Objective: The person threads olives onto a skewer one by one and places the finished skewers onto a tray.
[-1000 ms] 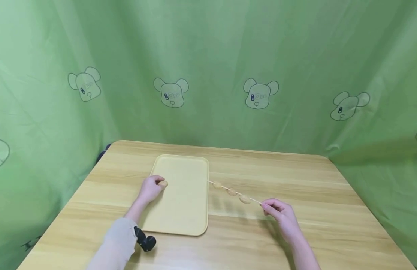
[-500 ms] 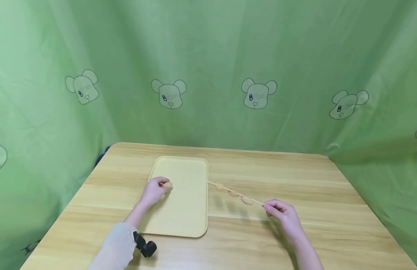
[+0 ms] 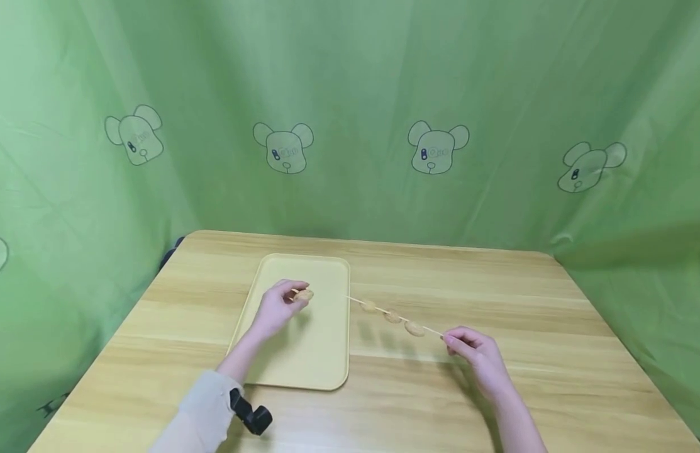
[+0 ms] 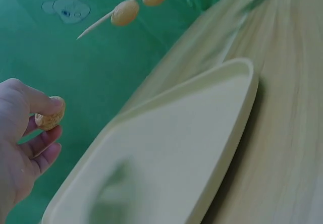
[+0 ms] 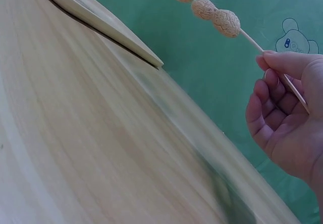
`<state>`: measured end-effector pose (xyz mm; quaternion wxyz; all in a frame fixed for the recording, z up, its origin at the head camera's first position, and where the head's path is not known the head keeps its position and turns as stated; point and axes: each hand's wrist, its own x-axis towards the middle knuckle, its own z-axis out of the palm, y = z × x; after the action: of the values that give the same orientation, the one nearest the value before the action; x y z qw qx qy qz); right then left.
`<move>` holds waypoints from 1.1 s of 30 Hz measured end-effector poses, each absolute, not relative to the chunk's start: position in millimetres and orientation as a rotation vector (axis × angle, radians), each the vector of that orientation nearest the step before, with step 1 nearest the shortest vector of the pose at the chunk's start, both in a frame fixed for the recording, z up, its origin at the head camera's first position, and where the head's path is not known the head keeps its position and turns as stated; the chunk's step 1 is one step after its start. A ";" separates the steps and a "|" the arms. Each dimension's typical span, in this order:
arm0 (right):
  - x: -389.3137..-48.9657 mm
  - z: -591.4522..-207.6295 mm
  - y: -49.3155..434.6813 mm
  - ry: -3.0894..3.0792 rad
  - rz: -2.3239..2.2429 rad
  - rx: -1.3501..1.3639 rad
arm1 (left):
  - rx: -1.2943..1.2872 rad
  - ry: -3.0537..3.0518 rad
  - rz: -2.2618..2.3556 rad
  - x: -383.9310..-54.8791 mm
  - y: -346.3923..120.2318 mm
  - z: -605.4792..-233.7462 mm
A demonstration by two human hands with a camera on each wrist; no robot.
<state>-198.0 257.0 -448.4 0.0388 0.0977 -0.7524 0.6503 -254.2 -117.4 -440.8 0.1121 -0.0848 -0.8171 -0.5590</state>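
Observation:
Between thumb and fingertips, my left hand pinches a small, wrinkled tan food ball above the pale yellow tray. The left wrist view shows the same food ball up close, its surface rough and golden. My right hand grips the lower end of a thin wooden skewer to the right of the tray. Three similar balls are threaded along it, the nearest ball some way from my fingers. The bare, pointed skewer tip reaches over the tray's right edge, apart from the left hand's ball.
Under the tray is a wood-grain table. A green curtain with bear-head outlines hangs behind and at both sides. On my left wrist sits a black camera mount below a light sleeve.
My left hand has risen off the tray with the ball and moved right, closer to the skewer tip. The right hand and skewer have barely shifted.

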 end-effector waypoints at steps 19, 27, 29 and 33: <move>-201.6 -434.8 267.5 -2.463 1.857 0.376 | -0.372 -2.460 -1.722 -243.8 -105.3 -427.1; -201.4 -429.6 262.5 -2.462 1.877 0.407 | -0.425 -2.474 -1.791 -232.5 -103.6 -408.5; -202.0 -428.4 260.7 -2.466 1.867 0.390 | -0.474 -2.476 -1.778 -227.7 -102.3 -399.9; -202.7 -427.5 258.9 -2.480 1.858 0.374 | -0.514 -2.477 -1.807 -232.3 -102.0 -405.5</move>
<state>-202.7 258.9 -427.5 0.0104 0.1197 -0.7945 0.5953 -232.3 -102.0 -405.5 0.0164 -0.1653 -0.7968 -0.5810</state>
